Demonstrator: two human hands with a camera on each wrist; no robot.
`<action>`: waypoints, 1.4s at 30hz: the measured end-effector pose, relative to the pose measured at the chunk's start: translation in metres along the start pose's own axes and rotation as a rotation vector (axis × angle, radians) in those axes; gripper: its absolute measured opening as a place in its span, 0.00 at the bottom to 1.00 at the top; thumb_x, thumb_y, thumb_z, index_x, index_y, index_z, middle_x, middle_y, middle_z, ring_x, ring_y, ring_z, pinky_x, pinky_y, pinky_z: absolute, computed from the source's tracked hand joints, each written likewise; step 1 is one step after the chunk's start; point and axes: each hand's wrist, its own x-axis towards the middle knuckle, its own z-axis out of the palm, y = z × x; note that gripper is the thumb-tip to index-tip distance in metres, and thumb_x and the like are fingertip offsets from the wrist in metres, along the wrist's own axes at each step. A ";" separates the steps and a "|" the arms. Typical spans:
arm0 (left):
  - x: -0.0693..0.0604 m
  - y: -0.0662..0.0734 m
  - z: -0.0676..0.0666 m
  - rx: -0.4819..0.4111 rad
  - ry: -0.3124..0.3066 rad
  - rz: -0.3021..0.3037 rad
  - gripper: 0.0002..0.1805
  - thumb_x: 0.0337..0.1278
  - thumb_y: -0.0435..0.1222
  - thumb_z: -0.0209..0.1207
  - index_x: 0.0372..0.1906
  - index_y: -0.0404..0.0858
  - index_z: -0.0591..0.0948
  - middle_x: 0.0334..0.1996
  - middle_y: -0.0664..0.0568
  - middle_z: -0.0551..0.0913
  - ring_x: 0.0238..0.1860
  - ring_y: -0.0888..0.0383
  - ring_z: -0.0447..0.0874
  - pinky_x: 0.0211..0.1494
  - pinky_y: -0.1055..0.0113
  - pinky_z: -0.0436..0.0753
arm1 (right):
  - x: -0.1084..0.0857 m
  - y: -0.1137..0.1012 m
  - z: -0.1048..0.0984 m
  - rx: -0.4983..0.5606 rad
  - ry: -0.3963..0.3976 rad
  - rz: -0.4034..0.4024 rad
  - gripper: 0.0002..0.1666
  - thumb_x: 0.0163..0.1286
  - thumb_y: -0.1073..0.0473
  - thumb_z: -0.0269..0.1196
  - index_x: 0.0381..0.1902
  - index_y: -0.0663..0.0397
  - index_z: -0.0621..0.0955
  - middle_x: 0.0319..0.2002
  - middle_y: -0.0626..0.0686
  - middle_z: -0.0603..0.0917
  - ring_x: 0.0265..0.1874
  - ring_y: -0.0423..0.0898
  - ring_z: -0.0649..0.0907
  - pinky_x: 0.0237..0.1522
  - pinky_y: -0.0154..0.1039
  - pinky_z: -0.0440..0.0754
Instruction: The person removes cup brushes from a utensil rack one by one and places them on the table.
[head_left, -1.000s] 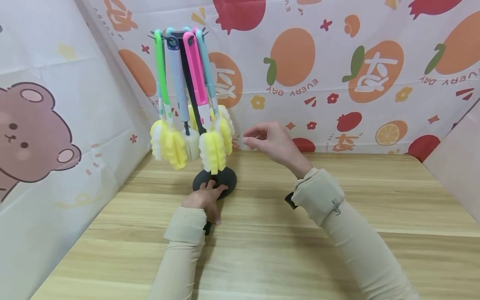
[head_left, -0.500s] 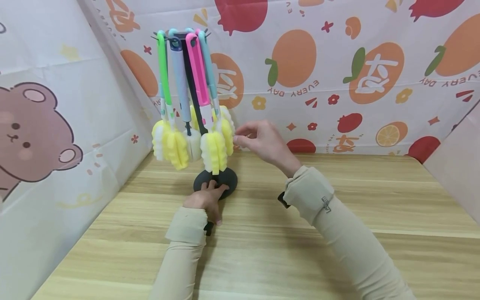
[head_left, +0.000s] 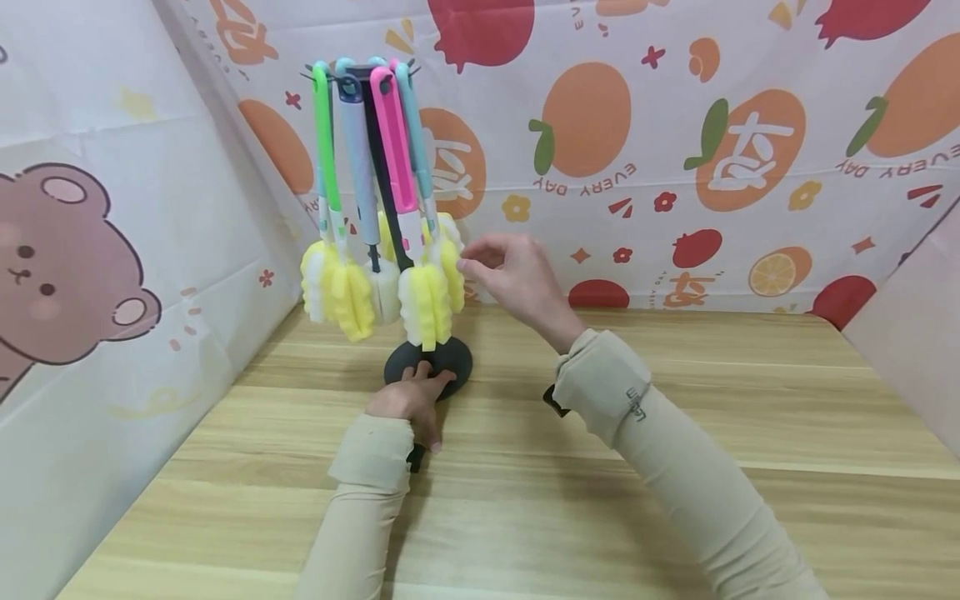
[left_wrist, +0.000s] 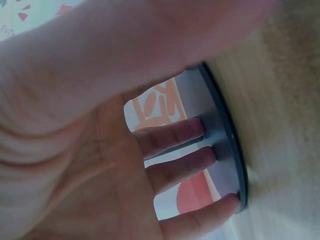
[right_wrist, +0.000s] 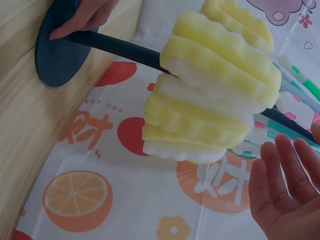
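Observation:
A black stand carries several sponge brushes, hung by their handles from its top hooks. My left hand (head_left: 405, 402) presses its straight fingertips on the stand's round base (head_left: 459, 360); the left wrist view shows those fingers (left_wrist: 182, 170) spread on the base (left_wrist: 227, 145). My right hand (head_left: 525, 279) is beside the yellow-and-white sponge head of a teal-handled brush (head_left: 417, 137), fingers loosely bent and holding nothing. In the right wrist view that hand (right_wrist: 287, 195) lies below the sponge heads (right_wrist: 215, 65); whether a fingertip touches one cannot be told. A pink-handled brush (head_left: 393, 137) hangs in front.
Left of it hang a blue-grey-handled brush (head_left: 358, 162) and a green-handled brush (head_left: 325, 137). A wooden tabletop (head_left: 712, 400) lies underneath. Fruit-printed cloth (head_left: 660, 125) stands behind, and a bear-printed cloth (head_left: 67, 267) at the left.
My right hand has moved left, up to the sponge heads, its fingers still loosely bent. The left hand stays on the base, and the brushes hang as before.

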 end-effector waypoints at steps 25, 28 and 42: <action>0.000 0.001 -0.001 0.024 0.006 0.019 0.63 0.32 0.35 0.84 0.79 0.46 0.62 0.73 0.33 0.55 0.71 0.35 0.54 0.57 0.40 0.76 | 0.008 -0.010 0.011 -0.030 -0.175 0.030 0.27 0.74 0.57 0.64 0.67 0.58 0.74 0.63 0.53 0.79 0.60 0.48 0.78 0.61 0.43 0.75; 0.000 0.003 0.000 0.024 0.012 0.015 0.62 0.33 0.35 0.84 0.79 0.46 0.62 0.74 0.34 0.55 0.71 0.36 0.54 0.57 0.41 0.76 | 0.009 -0.013 0.014 -0.030 -0.124 0.025 0.26 0.74 0.58 0.64 0.66 0.58 0.74 0.61 0.54 0.80 0.58 0.48 0.79 0.60 0.42 0.76; 0.000 0.002 0.000 0.017 0.002 0.001 0.62 0.33 0.36 0.84 0.79 0.47 0.62 0.76 0.34 0.52 0.73 0.36 0.52 0.59 0.39 0.75 | 0.017 -0.012 0.043 -0.064 -0.046 0.028 0.26 0.73 0.58 0.66 0.65 0.57 0.74 0.54 0.53 0.84 0.56 0.46 0.79 0.57 0.44 0.77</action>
